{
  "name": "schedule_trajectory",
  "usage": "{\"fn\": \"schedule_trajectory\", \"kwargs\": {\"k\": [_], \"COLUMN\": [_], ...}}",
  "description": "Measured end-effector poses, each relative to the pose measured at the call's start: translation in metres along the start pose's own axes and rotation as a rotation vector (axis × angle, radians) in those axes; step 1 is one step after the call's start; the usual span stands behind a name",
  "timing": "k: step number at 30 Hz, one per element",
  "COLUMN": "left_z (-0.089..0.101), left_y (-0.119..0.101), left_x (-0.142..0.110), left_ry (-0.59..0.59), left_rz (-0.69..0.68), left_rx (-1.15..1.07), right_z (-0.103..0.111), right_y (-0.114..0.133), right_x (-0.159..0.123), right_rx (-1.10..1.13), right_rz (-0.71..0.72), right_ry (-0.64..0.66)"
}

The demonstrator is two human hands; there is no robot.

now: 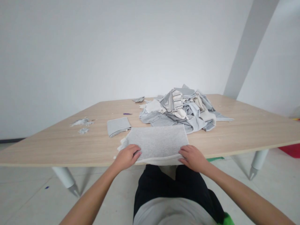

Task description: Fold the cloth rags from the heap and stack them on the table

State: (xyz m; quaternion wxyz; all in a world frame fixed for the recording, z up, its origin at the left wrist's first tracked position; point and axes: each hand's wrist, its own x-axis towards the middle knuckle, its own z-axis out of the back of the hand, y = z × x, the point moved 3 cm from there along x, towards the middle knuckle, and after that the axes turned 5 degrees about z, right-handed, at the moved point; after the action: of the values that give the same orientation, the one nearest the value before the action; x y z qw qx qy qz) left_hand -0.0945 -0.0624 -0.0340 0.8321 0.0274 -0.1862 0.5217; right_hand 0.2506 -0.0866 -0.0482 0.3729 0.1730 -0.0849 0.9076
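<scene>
A light grey piece of fabric (pixel 159 140) lies spread at the table's front edge, its near side hanging slightly over. At its left near corner, my left hand (pixel 128 156) grips the cloth between thumb and curled fingers. My right hand (pixel 192 157) pinches the right near corner in the same way. The fabric's left side is ragged, with whitish bits along it. Just behind and left sits a folded grey cloth (pixel 118 126). Beyond the spread fabric rises a heap of grey, cream and striped fabric pieces (pixel 175 109).
The wooden table (pixel 98 150) stands against a white wall. Toward its left lie small piles of lint-like scraps (pixel 81 122). A thin purple tool (pixel 127 113) rests behind the folded cloth, and a small grey scrap (pixel 138 99) lies near the back edge.
</scene>
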Motion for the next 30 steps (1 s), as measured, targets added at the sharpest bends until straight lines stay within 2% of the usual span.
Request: {"fn": "schedule_trajectory", "kwargs": {"k": [3,8,17,23,30], "left_z": [0.002,0.001,-0.025,-0.017,-0.030], "left_y": [0.003,0.002,0.000,-0.006,-0.027], "left_x": [-0.016,-0.036,-0.047,-0.053,-0.051], "left_ry": [-0.047,-0.047,-0.180,-0.263,-0.292], "left_rz": [-0.023,-0.244,-0.437,-0.506,-0.525], "left_rx": [0.041,0.168,0.449,0.383,0.498], "right_z": [-0.003,-0.013,-0.055,-0.054,-0.074], "right_y": [0.008,0.017,0.039,0.032,0.043], "right_x": [-0.010,-0.019,-0.032,-0.036,-0.028], "right_rx": [-0.082,-0.136,-0.309,-0.258,-0.285], "right_rz": [-0.003,0.026,0.127,0.195,0.182], "right_ry": [-0.002,-0.054,-0.205,-0.218,-0.253]}}
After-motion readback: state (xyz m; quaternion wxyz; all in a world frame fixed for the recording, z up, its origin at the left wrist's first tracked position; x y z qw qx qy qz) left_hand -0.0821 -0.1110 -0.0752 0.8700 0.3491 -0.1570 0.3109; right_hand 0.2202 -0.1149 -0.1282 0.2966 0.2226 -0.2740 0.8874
